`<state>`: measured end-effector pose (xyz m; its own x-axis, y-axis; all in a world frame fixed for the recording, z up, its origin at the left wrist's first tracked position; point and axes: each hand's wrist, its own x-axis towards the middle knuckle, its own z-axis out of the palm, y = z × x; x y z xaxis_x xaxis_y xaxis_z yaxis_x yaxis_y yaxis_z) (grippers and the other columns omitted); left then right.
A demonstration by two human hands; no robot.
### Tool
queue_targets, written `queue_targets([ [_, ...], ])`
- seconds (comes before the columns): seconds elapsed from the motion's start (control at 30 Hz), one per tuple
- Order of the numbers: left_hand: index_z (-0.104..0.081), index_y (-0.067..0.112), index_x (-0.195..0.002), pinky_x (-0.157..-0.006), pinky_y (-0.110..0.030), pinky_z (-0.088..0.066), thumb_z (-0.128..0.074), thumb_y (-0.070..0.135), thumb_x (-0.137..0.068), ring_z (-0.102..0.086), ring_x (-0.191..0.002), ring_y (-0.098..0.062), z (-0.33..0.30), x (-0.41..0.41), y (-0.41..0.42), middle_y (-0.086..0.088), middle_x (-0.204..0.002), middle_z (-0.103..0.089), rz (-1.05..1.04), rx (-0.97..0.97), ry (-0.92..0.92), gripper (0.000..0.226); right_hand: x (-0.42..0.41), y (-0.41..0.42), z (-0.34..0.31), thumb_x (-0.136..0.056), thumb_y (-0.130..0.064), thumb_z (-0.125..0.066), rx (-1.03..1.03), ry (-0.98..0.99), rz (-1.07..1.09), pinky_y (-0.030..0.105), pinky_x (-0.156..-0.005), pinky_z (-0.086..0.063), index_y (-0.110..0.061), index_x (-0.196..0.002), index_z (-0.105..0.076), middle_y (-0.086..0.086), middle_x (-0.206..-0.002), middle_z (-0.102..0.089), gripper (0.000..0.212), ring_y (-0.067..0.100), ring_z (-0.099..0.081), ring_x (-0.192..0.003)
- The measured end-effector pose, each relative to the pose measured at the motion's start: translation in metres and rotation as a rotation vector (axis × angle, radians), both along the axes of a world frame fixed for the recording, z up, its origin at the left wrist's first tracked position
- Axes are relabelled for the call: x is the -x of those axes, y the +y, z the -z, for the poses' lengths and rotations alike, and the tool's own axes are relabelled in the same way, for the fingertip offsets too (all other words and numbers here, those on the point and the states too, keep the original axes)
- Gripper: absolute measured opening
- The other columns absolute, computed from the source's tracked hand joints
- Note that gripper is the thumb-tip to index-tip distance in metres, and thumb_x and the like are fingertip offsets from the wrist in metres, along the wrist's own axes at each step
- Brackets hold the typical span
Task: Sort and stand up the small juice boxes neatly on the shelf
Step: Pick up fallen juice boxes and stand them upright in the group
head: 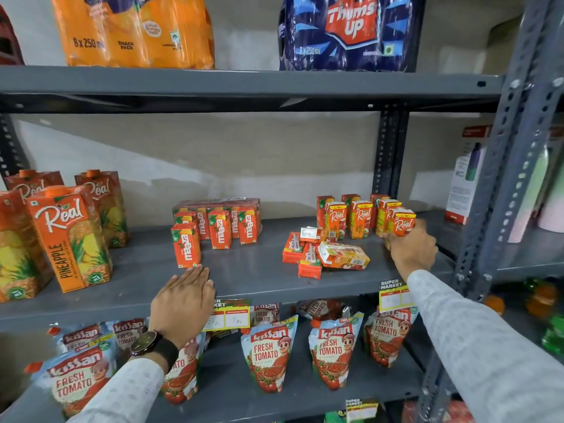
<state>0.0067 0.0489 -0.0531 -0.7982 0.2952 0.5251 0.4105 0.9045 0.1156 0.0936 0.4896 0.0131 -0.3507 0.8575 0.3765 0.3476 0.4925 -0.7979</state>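
You are in the middle of the sorting step: your right hand [412, 251] is closed around one small Real juice box [403, 223] and sets it upright at the right end of the standing Real row [351, 219], on the middle shelf [244, 270]. The box stands almost straight, just beside its neighbours, and your fingers wrap its lower part, so I judge it is not yet released.

Your left hand [183, 300] holds nothing. It lies flat, fingers together and stretched, on the front edge of the shelf, with the fingertips just under the front Maaza box [185, 245]. It seems only to support you.

The Maaza group [218, 222] stands upright already, to the left of the centre. The work that remains is the small pile of fallen boxes [323, 253] between the two groups: several lie on their sides and one lies across the others. I cannot tell the brand of each one.

For the next move, you need to let go of the Real box only when it stands firm, then bring the hand to the pile. Take the top box first, because the others lie under it. Be careful with the standing row, it is close to the pile and a light push could knock it down.
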Motion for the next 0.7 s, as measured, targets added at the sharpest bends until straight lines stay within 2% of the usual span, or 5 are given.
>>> queue_targets([
  [0.2, -0.062, 0.012, -0.134, -0.114, -0.042, -0.039, -0.018, 0.047, -0.097, -0.054, -0.133, -0.022, -0.001, 0.0, 0.0, -0.007, -0.141, -0.06, 0.005, -0.008, -0.007, 0.067, 0.002, 0.002, 0.005, -0.083, -0.04, -0.083, 0.014, 0.015, -0.007, 0.054, -0.085, -0.054, -0.009, -0.119, -0.054, 0.022, -0.118, -0.068, 0.056, 0.047, -0.064, -0.107],
  [0.3, -0.062, 0.012, -0.134, -0.114, -0.042, -0.039, -0.018, 0.046, -0.097, -0.054, -0.133, -0.022, -0.001, -0.001, 0.002, -0.007, -0.141, -0.06, 0.004, -0.009, -0.012, 0.067, 0.0, -0.002, -0.003, -0.084, -0.041, -0.081, 0.028, 0.122, 0.025, 0.052, -0.089, -0.051, -0.008, -0.132, -0.049, 0.021, -0.129, -0.061, 0.066, 0.045, -0.06, -0.116],
  [0.43, -0.062, 0.012, -0.133, -0.113, -0.043, -0.04, -0.016, 0.046, -0.097, -0.055, -0.132, -0.023, -0.001, 0.0, 0.0, -0.007, -0.14, -0.061, -0.001, -0.007, -0.009, 0.068, 0.005, -0.029, -0.024, -0.092, -0.03, -0.071, -0.309, 0.293, 0.055, 0.034, -0.086, -0.044, -0.009, -0.129, -0.051, 0.014, -0.127, -0.056, 0.047, 0.03, -0.054, -0.115],
  [0.6, -0.06, 0.013, -0.136, -0.115, -0.042, -0.037, -0.014, 0.048, -0.097, -0.052, -0.134, -0.021, -0.001, -0.001, 0.0, -0.007, -0.142, -0.059, 0.0, -0.008, -0.019, 0.07, 0.03, -0.092, -0.047, -0.096, -0.031, -0.067, -0.534, 0.138, -0.454, 0.022, -0.076, -0.053, -0.02, -0.113, -0.067, -0.006, -0.103, -0.068, 0.021, 0.009, -0.064, -0.093],
  [0.7, -0.059, 0.013, -0.137, -0.116, -0.041, -0.036, -0.013, 0.048, -0.096, -0.051, -0.135, -0.021, -0.002, -0.002, 0.001, -0.006, -0.143, -0.058, -0.001, -0.003, -0.023, 0.071, 0.041, -0.132, -0.045, -0.095, -0.033, -0.069, -0.658, -0.058, -0.668, 0.033, -0.084, -0.057, -0.02, -0.108, -0.073, -0.004, -0.102, -0.072, 0.019, 0.012, -0.065, -0.094],
])
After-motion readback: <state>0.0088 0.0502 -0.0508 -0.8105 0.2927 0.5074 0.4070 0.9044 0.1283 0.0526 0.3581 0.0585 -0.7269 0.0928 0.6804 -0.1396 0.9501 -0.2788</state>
